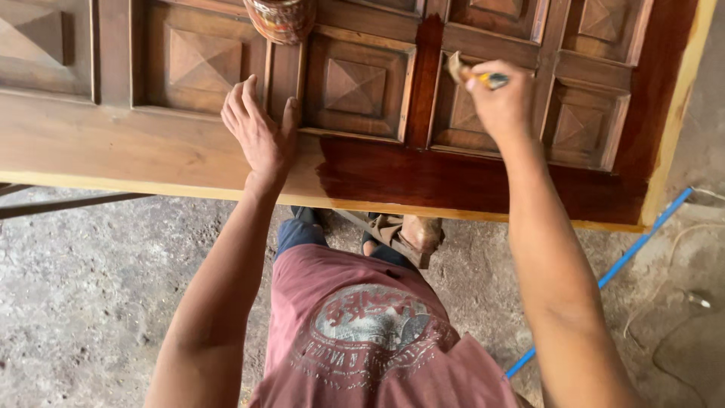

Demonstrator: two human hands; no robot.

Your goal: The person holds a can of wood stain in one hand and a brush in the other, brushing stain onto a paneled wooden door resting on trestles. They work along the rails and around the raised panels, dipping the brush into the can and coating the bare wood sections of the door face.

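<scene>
A carved wooden door (151,151) with raised square panels lies flat in front of me. Its right part is dark, glossy and wet with varnish; the left part is lighter and matt. My left hand (258,132) rests flat on the lighter wood with fingers spread, holding nothing. My right hand (502,102) grips a paintbrush (476,75) with a yellow handle, its bristles on a panel edge in the varnished part. A stained tin (281,19) stands on the door at the top.
The door's pale unvarnished edge (676,113) runs along the right side. Below is a rough grey concrete floor (91,295). A blue strip (642,242) lies on the floor at right. My sandalled foot (411,234) shows under the door edge.
</scene>
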